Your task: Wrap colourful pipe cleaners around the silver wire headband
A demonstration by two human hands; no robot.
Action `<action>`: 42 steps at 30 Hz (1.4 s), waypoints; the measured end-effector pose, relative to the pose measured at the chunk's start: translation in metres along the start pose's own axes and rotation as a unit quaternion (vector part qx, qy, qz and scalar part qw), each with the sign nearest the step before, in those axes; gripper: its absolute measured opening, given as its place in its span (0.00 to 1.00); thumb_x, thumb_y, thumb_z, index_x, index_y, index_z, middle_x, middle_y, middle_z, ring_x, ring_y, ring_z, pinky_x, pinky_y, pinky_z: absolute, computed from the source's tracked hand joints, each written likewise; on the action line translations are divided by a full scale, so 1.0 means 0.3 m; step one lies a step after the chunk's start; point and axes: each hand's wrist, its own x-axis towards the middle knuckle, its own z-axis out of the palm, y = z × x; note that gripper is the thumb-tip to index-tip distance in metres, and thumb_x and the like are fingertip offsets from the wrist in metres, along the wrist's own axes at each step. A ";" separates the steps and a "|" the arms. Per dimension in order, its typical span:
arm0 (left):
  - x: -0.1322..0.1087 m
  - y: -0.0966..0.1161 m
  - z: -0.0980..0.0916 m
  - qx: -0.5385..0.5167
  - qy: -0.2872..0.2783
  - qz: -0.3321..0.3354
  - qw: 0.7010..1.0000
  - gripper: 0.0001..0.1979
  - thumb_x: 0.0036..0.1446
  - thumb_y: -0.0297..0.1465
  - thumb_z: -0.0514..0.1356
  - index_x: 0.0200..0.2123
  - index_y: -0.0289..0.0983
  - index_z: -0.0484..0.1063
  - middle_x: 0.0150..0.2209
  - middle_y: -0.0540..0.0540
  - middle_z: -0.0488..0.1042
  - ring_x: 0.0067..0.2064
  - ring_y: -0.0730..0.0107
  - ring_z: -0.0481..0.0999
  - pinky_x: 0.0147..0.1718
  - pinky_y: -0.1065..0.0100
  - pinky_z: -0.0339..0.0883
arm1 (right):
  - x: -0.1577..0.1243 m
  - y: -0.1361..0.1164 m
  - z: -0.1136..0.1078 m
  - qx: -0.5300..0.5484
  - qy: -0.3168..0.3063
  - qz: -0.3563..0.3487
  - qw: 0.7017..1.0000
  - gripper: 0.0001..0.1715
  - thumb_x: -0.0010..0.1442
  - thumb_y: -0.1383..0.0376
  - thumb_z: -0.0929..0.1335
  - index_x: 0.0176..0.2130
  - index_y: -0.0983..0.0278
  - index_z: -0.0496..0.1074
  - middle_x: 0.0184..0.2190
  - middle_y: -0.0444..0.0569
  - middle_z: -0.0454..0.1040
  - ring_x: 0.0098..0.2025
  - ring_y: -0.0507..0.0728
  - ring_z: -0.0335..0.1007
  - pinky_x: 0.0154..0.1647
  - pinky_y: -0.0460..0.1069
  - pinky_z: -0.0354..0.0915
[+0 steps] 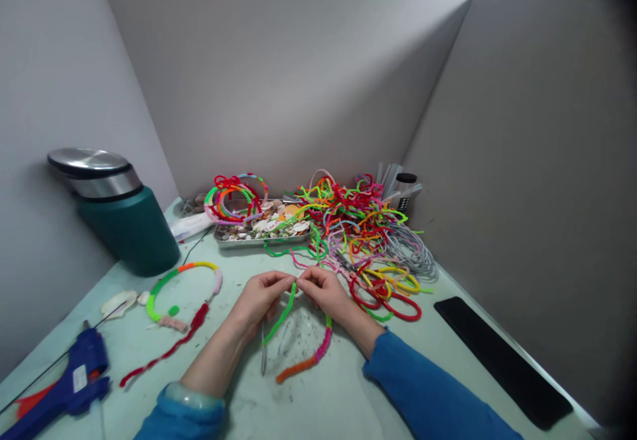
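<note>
My left hand and my right hand meet above the middle of the table, thumbs and fingertips pinched together. Between them the top end of a bright green pipe cleaner is gripped, its free length hanging down to the left. From under my right hand curves a wire hoop wrapped in pipe cleaner, with yellow-green, magenta and orange sections. A bare grey wire end of it shows below my left hand. The fingertips hide exactly where pipe cleaner and wire meet.
Left lie a multicoloured wrapped hoop, a red pipe cleaner, a blue glue gun and a teal bottle. Behind are a shell tray, tangled pipe cleaners, red-handled scissors and grey wire. A black strip lies right.
</note>
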 end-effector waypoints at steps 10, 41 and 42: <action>0.009 -0.013 0.012 0.053 0.023 0.036 0.998 0.16 0.42 0.39 0.63 0.33 0.34 0.70 0.25 0.53 0.68 0.14 0.86 0.55 0.10 0.79 0.49 | 0.004 0.001 0.000 0.002 0.003 0.012 1.000 0.11 0.53 0.59 0.66 0.25 0.65 0.66 0.15 0.38 0.58 0.18 0.47 0.51 0.18 0.43 0.49; -0.006 -0.009 0.010 0.313 0.177 0.174 0.917 0.18 0.56 0.43 0.49 0.24 0.36 0.66 0.21 0.50 0.69 0.20 0.73 0.70 0.23 0.71 0.61 | 0.002 0.004 -0.001 0.016 0.016 0.017 1.000 0.12 0.54 0.59 0.66 0.25 0.64 0.63 0.15 0.37 0.58 0.17 0.46 0.51 0.19 0.43 0.49; -0.001 -0.013 0.007 0.295 0.164 0.128 0.932 0.21 0.55 0.45 0.47 0.21 0.36 0.66 0.17 0.50 0.67 0.18 0.72 0.69 0.21 0.71 0.60 | 0.002 0.004 -0.001 0.015 0.015 0.017 1.000 0.12 0.54 0.59 0.65 0.25 0.64 0.63 0.15 0.37 0.58 0.17 0.46 0.50 0.18 0.43 0.49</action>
